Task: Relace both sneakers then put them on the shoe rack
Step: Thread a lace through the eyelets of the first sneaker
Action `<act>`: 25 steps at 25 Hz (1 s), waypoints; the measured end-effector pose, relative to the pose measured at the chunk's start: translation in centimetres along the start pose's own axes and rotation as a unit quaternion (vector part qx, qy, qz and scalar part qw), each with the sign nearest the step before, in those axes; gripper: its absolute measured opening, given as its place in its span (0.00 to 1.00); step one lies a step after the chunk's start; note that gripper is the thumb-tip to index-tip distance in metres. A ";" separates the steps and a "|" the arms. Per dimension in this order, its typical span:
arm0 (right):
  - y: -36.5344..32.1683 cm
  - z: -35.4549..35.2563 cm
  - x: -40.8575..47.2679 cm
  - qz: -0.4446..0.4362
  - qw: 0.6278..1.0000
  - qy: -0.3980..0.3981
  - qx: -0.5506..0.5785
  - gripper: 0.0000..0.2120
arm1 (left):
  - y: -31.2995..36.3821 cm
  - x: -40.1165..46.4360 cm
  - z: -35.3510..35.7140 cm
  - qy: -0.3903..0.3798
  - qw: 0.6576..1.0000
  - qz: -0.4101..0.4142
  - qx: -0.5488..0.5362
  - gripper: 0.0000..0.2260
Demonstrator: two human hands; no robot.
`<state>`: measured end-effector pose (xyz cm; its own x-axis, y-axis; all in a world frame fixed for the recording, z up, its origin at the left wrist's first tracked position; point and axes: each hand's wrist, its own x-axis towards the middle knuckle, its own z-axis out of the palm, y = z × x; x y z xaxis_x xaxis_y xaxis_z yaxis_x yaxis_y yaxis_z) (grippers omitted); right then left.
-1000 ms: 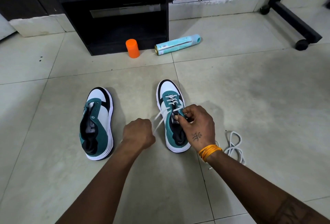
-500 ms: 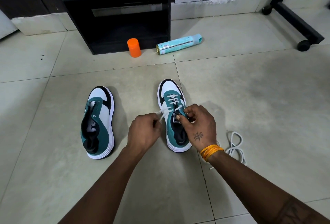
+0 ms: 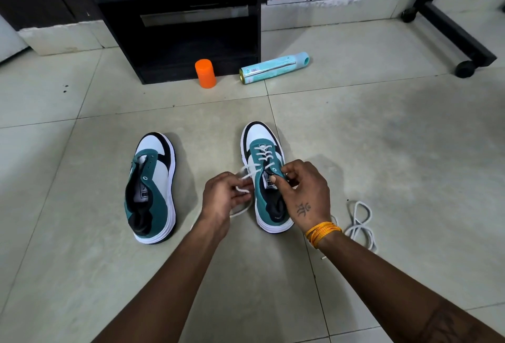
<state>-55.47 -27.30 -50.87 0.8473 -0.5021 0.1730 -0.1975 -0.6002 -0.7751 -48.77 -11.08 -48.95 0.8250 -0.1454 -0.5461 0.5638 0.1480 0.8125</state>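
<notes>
Centre of the frame, on the tiled floor [image 3: 382, 151]: right-hand sneaker [image 3: 269, 200], teal, white and black, toe toward the top of the frame and heel toward the bottom, long axis near vertical with the toe leaning slightly left. Lace [image 3: 263, 155] crossed through the lower eyelets, upper eyelets not yet filled; lacing judged roughly half done. Left hand [image 3: 225, 197] curled round the loose white lace end just left of this shoe. Right hand [image 3: 304, 192] pinching the teal eyelet flap near the tongue, fingers bent over it. Left of centre: second sneaker [image 3: 151, 189], no lace in its eyelets, same toe-up orientation, long axis near vertical, well apart from the first. Lower right: spare white lace [image 3: 359, 222], coiled loose on the floor, untouched, presumably for the second shoe. Remaining, by judgement: finish this shoe, lace the other, carry both to the rack. Upper centre: black shelf unit [image 3: 191, 28], possibly the rack; cannot tell.
</notes>
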 end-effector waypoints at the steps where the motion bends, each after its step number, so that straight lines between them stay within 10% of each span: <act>1: 0.1 0.0 0.0 0.001 1.000 -0.001 0.000 0.10 | 0.1 0.0 0.0 0.001 1.000 -0.006 0.001 0.07; 5: 0.1 -0.2 0.0 0.005 1.000 -0.001 0.004 0.10 | -0.1 0.6 -0.5 0.061 0.978 0.113 0.165 0.05; 8: -0.1 -0.1 0.0 0.005 1.000 0.001 -0.006 0.09 | -0.1 1.1 -0.7 0.058 0.883 0.268 0.380 0.10; 13: -0.2 -0.1 -0.1 0.007 1.000 0.010 -0.014 0.09 | 1.0 1.3 -0.7 0.040 0.855 0.299 0.422 0.07; 25: -1.5 -0.5 -0.1 -0.018 0.998 0.011 -0.057 0.08 | 8.4 -2.7 0.7 -0.105 0.968 0.092 0.207 0.15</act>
<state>-55.54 -26.65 -49.47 0.8438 -0.4925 0.2131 -0.2242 -0.6843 -0.6938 -46.30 -10.18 -40.55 0.8598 -0.3560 -0.3660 0.3088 -0.2084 0.9280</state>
